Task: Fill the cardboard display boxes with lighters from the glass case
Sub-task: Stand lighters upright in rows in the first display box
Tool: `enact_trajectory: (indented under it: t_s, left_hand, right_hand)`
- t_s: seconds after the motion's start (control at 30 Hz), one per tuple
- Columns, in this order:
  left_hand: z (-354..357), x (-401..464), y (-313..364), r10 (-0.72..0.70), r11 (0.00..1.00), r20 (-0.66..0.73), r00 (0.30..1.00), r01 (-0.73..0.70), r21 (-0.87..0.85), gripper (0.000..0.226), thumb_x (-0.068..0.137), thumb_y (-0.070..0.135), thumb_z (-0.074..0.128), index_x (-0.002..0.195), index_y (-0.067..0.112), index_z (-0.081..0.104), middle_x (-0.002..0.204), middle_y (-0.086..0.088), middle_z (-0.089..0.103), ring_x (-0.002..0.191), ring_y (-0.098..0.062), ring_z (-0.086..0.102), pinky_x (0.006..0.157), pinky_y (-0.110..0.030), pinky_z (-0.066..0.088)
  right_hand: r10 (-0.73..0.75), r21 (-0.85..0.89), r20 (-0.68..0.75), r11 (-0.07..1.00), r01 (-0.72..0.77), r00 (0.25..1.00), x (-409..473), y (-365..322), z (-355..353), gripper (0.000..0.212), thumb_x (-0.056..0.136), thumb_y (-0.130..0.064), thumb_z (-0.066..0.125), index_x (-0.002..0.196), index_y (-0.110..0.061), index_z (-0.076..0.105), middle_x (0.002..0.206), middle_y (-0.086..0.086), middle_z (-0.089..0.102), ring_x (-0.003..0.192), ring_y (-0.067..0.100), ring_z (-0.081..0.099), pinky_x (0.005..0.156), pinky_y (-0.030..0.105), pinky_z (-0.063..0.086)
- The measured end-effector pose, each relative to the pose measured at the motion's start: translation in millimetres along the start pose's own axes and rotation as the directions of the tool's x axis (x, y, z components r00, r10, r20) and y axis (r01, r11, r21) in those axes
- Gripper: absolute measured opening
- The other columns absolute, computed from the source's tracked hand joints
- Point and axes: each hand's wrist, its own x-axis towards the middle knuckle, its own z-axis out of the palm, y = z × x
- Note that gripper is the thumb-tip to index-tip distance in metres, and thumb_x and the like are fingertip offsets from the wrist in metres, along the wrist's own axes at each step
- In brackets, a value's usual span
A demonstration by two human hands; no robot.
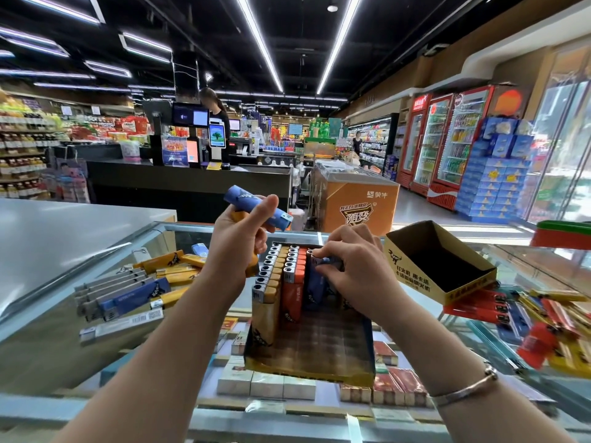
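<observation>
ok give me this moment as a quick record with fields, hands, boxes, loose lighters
left hand: holds a blue lighter raised, yellow ones under it
right hand: fingers on blue lighters in the box
display box: yellow and orange rows standing, front part unfilled
second box: tilted, empty inside
loose lighters: piles on the glass case, left and right

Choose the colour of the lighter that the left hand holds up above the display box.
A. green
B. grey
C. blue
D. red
C: the left hand holds a blue lighter raised above the box, with its metal cap toward the right; yellow lighters also show lower in the same hand.
</observation>
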Motion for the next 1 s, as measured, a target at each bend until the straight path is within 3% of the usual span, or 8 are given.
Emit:
enact_trajectory:
  t_s: [0.13, 0.23, 0.33, 0.4, 0.5, 0.6, 0.77, 1.0]
  left_hand:
    - [-2, 1, 0, -0.007, 1.0, -0.012, 1.0, 0.007, -0.012, 0.031, 0.071, 0.041, 0.064, 0.085, 0.015, 0.056, 0.055, 0.003, 0.049, 0.042, -0.005, 0.036, 0.042, -0.016, 0.033]
    - [-3, 1, -1, 0.0, 1.0, 0.008, 1.0, 0.0, 0.014, 0.019, 0.086, 0.034, 0.056, 0.088, 0.015, 0.057, 0.056, 0.003, 0.05, 0.044, -0.006, 0.04, 0.042, -0.016, 0.036]
    - [-2, 1, -1, -0.014, 0.999, 0.024, 1.0, 0.013, 0.044, 0.017, 0.083, 0.033, 0.059, 0.086, 0.016, 0.057, 0.059, 0.003, 0.05, 0.046, -0.006, 0.044, 0.042, -0.016, 0.036]
    - [-2, 1, 1, -0.02, 0.999, 0.068, 0.997, 0.018, 0.036, 0.024, 0.072, 0.035, 0.065, 0.084, 0.016, 0.057, 0.057, 0.003, 0.047, 0.046, -0.007, 0.04, 0.043, -0.017, 0.033]
    - [-1, -2, 3, 0.012, 0.999, 0.186, 0.982, -0.018, 0.027, 0.031, 0.064, 0.035, 0.069, 0.087, 0.016, 0.06, 0.056, 0.004, 0.054, 0.045, -0.006, 0.04, 0.043, -0.016, 0.033]
    - [1, -5, 5, 0.044, 0.991, 0.262, 0.964, -0.075, 0.11, 0.036, 0.064, 0.033, 0.069, 0.096, 0.017, 0.06, 0.057, 0.004, 0.062, 0.049, -0.006, 0.047, 0.047, -0.015, 0.037]
    - [9, -9, 6, 0.124, 0.971, 0.29, 0.949, -0.175, 0.16, 0.027, 0.068, 0.019, 0.068, 0.094, 0.015, 0.061, 0.067, 0.007, 0.069, 0.057, 0.0, 0.06, 0.051, -0.01, 0.044]
    - [11, -8, 1, 0.14, 0.941, 0.35, 0.926, -0.234, 0.244, 0.028, 0.066, 0.024, 0.071, 0.093, 0.023, 0.063, 0.081, 0.01, 0.071, 0.076, -0.006, 0.067, 0.066, -0.015, 0.05]
  right_hand:
    - [0.007, -0.006, 0.031, 1.0, -0.007, 0.999, -1, 2, -1, 0.028, 0.086, -0.023, 0.065, 0.114, -0.023, 0.067, 0.11, -0.009, 0.055, 0.106, 0.008, 0.031, 0.082, 0.021, 0.013]
    - [-0.003, 0.005, 0.066, 1.0, 0.002, 0.998, -2, 4, -1, 0.033, 0.087, -0.023, 0.063, 0.12, -0.027, 0.063, 0.114, -0.011, 0.052, 0.11, 0.007, 0.027, 0.085, 0.021, 0.011]
    - [0.033, 0.08, -0.042, 0.996, -0.03, 0.999, -1, 3, -1, 0.028, 0.086, -0.02, 0.065, 0.114, -0.021, 0.067, 0.107, -0.01, 0.057, 0.105, 0.007, 0.034, 0.086, 0.022, 0.016]
    - [0.139, 0.216, -0.161, 0.971, -0.102, 0.977, 1, 2, -5, 0.021, 0.084, -0.016, 0.066, 0.105, -0.018, 0.07, 0.096, -0.01, 0.062, 0.1, 0.011, 0.046, 0.088, 0.028, 0.031]
    - [0.253, 0.498, -0.157, 0.855, -0.145, 0.955, 4, -2, -13, 0.013, 0.083, -0.015, 0.068, 0.088, -0.027, 0.071, 0.083, -0.011, 0.066, 0.086, 0.01, 0.059, 0.082, 0.03, 0.048]
    - [0.252, 0.775, -0.007, 0.613, -0.155, 0.968, 4, -11, -19, 0.008, 0.075, -0.025, 0.07, 0.083, -0.028, 0.069, 0.08, -0.002, 0.071, 0.08, 0.017, 0.067, 0.078, 0.03, 0.055]
    - [0.298, 0.879, 0.088, 0.426, -0.215, 0.951, 4, -11, -18, 0.021, 0.069, -0.023, 0.072, 0.088, -0.021, 0.067, 0.079, 0.001, 0.072, 0.076, 0.015, 0.068, 0.073, 0.023, 0.055]
    - [0.259, 0.834, 0.097, 0.506, -0.22, 0.961, 3, -13, -19, 0.021, 0.08, -0.003, 0.068, 0.09, -0.021, 0.064, 0.082, 0.007, 0.071, 0.075, 0.013, 0.068, 0.07, 0.02, 0.055]
